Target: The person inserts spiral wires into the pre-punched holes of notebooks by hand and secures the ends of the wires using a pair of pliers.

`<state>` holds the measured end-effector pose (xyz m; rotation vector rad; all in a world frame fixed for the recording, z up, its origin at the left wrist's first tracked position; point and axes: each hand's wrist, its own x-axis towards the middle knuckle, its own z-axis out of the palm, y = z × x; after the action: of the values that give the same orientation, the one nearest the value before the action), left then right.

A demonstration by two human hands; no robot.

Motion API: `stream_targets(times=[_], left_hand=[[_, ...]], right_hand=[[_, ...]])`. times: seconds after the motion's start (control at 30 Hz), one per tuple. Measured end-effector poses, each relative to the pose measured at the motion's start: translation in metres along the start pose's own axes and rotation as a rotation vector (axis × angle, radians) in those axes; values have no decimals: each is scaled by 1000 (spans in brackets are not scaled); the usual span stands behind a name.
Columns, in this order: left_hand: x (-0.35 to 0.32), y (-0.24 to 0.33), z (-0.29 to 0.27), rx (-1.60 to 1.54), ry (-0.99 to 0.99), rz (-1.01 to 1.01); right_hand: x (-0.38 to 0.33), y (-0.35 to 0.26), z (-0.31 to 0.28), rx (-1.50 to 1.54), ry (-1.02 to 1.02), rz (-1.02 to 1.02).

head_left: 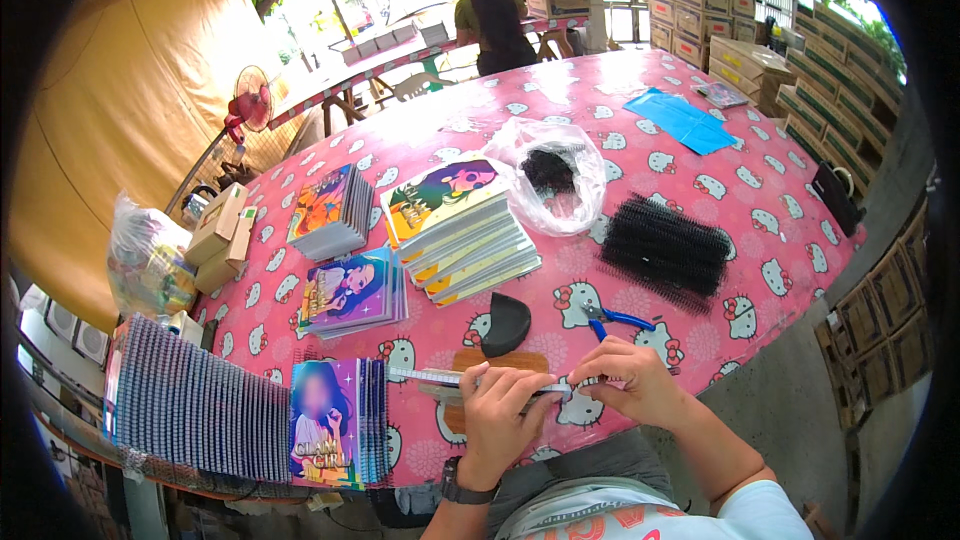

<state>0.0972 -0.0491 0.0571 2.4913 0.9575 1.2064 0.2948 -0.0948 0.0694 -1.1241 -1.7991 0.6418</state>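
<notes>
Head view: two hands at a thin book

The left hand's (505, 402) fingers close around the thin book (432, 376), edge-on above a wooden board (478, 358) on the desk (570, 270). The right hand's (628, 380) fingers bend at its right end; I cannot tell whether they grip. Pliers (625, 320) lie near.

Black wristwatch (468, 481), pale T-shirt (640, 520) (short-sleeved).

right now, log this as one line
left hand: holding notebook; right hand: at notebook's right end; blue-handled pliers: beyond right hand; black coils: past pliers
</notes>
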Motion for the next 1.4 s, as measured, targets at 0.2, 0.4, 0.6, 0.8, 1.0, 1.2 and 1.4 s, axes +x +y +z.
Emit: stream_targets(times=[0.2, 0.4, 0.6, 0.8, 1.0, 1.2, 1.4], left_hand=[[0, -2, 3, -13, -28, -21], [2, 10, -3, 71, -53, 5], [2, 11, 0, 60, -146, 115], [12, 23, -4, 7, -92, 111], [0, 4, 3, 106, -200, 42], [-1, 2, 0, 101, -154, 45], [10, 4, 0, 46, -127, 40]], right_hand=[[4, 2, -3, -83, 7, -117], [-6, 4, -4, -67, -143, -20], [5, 9, -18, 86, -237, 194], [-5, 114, -1, -673, -94, 225], [53, 121, 35, -573, -156, -34], [100, 127, 74, -591, -387, -52], [93, 135, 73, -458, -293, -5]])
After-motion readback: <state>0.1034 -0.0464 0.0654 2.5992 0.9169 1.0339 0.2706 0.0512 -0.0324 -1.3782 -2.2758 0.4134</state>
